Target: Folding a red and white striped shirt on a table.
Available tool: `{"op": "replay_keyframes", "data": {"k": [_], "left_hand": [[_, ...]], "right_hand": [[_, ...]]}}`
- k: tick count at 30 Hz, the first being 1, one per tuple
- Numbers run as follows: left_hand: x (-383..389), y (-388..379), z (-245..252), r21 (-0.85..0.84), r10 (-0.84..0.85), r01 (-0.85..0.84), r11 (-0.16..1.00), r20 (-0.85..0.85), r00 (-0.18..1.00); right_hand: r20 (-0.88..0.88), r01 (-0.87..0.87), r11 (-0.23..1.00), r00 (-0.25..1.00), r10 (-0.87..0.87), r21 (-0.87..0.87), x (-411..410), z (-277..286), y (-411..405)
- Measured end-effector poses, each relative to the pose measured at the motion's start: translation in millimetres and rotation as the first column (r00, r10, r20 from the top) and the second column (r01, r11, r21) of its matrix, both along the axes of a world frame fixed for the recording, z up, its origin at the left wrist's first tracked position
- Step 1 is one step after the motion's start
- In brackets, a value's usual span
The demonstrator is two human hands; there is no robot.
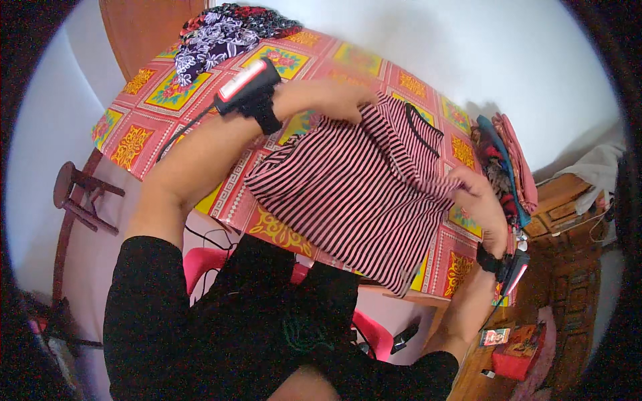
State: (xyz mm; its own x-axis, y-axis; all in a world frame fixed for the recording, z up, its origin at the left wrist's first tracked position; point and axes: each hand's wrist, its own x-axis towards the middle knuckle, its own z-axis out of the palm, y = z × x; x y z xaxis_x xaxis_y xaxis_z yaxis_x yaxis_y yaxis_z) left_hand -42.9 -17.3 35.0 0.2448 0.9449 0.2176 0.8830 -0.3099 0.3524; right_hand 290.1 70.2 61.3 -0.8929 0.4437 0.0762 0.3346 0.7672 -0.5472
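Note:
A pink-and-black striped knit shirt (346, 185) lies across the table, its lower edge overhanging the side towards me. My left hand (343, 103) pinches the fabric near the upper left of the shirt. At the right side, my right hand (479, 195) grips a bunched part of the same cloth. Between the two hands the striped fabric is raised in a fold, and the dark-trimmed neckline (421, 130) lies beyond it. Both wrists carry strapped black devices with cables. My left fingertips are partly hidden by the hand and the cloth.
A patterned red and yellow tablecloth (133, 145) covers the table. Crumpled printed cloth (215, 45) lies at the far left, and folded garments (514, 160) are stacked at the right. A wooden stool (85, 193) stands left; a pink chair (373, 336) is beneath me.

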Motion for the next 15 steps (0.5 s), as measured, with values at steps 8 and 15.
{"op": "replay_keyframes", "data": {"k": [8, 15], "left_hand": [[-33, 14, 4, 0.176, 0.069, -0.126, 0.976, 0.299, 0.952], [-27, 19, -18, 0.07, 0.203, -0.227, 0.971, 0.246, 0.948]], "right_hand": [[-0.358, 0.235, 0.892, 0.853, -0.38, -0.387, -4, -19, 27], [-0.233, 0.351, 0.889, 0.876, -0.422, -0.293, -8, -45, 39]]}}
